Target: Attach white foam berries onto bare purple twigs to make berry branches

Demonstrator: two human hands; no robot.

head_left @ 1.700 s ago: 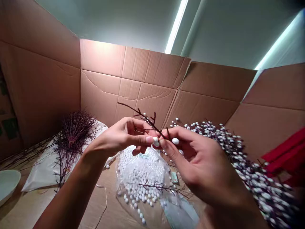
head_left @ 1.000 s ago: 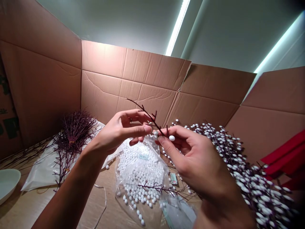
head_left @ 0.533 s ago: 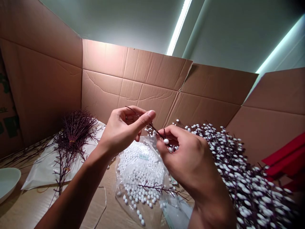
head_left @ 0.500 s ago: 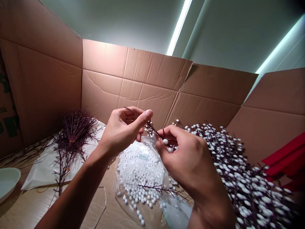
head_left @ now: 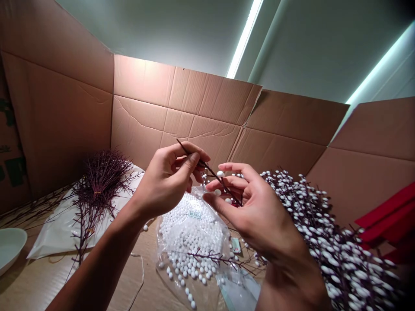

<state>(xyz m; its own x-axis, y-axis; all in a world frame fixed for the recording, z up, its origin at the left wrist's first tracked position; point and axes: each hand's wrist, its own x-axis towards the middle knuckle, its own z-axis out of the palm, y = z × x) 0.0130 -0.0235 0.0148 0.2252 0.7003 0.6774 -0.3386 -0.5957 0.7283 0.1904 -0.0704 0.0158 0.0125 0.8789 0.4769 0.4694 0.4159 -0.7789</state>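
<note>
My left hand (head_left: 173, 172) pinches a thin dark twig (head_left: 212, 171) between thumb and fingers. The bare end of the twig sticks up past the knuckles, and its other end slants down toward my right palm. A few white oval beads (head_left: 220, 174) sit along the lower part. Around that part, my right hand (head_left: 248, 194) has its fingers apart, the index finger stretched out. Whether its thumb touches a bead is hard to see. Below both hands lies a clear plastic bag (head_left: 194, 233) full of loose white beads, some spilled at its near edge.
Bare dark twigs (head_left: 100, 177), tied in a bundle, rest on white plastic sheeting (head_left: 48, 235) at left, by a pale bowl (head_left: 11, 246). Many bead-tipped branches (head_left: 311, 216) fill the right side, near red strips (head_left: 385, 216). Cardboard walls (head_left: 194, 108) enclose the table (head_left: 149, 276).
My right hand has loosened from its pinch, its fingers spreading around the beaded part. The twig shows more fully and its bare end stands higher above my left hand.
</note>
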